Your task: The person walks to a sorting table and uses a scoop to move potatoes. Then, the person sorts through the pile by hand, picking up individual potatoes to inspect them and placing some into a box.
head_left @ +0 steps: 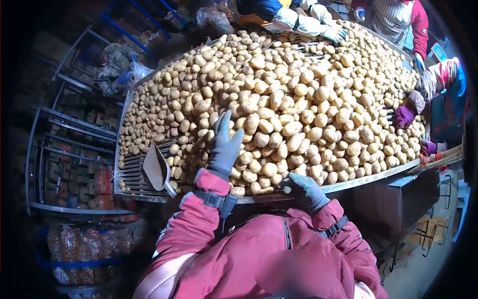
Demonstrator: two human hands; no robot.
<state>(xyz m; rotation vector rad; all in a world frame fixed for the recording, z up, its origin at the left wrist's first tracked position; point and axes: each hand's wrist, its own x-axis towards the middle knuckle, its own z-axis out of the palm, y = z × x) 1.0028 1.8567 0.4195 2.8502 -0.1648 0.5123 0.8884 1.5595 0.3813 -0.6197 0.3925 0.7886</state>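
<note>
A large heap of potatoes point(279, 99) covers a slatted table point(134, 172). My left hand point(226, 145), in a grey glove, reaches over the heap with thumb and fingers apart, resting at the potatoes with nothing held. Near the table's front edge, my right hand point(306, 190), in a grey-green glove, has its fingers bent around a potato point(287, 190), partly hidden by the glove. To the left of my left hand, a scoop point(156, 167) lies on the bare slats.
Co-workers stand around the far and right sides; a light glove point(334, 34) and a purple glove point(406, 115) touch the heap. Another person point(113, 70) is at the left. Metal racks point(74, 129) and filled bags point(89, 249) stand left.
</note>
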